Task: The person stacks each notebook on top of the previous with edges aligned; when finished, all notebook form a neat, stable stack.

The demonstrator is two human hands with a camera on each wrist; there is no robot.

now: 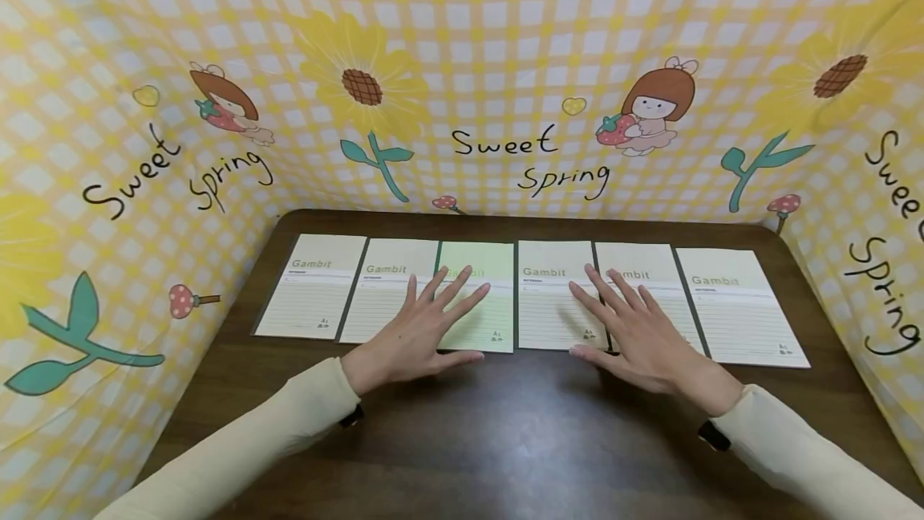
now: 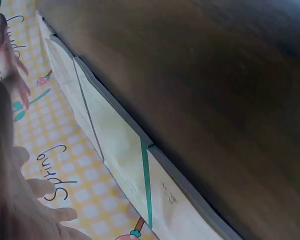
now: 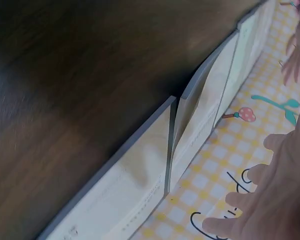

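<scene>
My left hand (image 1: 415, 331) is spread palm down over a white-covered notebook (image 1: 375, 311) and the pale green notebook (image 1: 498, 319) beside it. My right hand (image 1: 642, 335), fingers also spread, lies over another white notebook (image 1: 541, 311) and its neighbour (image 1: 667, 267). Nothing is gripped by either hand. In the left wrist view the left fingers (image 2: 65, 215) show against the cloth beyond the notebooks. Similarly, the right fingers (image 3: 220, 225) appear past the notebooks in the right wrist view. Whether any fingertip touches a cover, I cannot tell.
The notebooks stand in one side-by-side row along the back of a dark wooden table (image 1: 462, 440). One white notebook (image 1: 310, 287) ends the row at left, another (image 1: 743, 311) at right. Yellow checked cloth (image 1: 476, 87) surrounds the table on three sides.
</scene>
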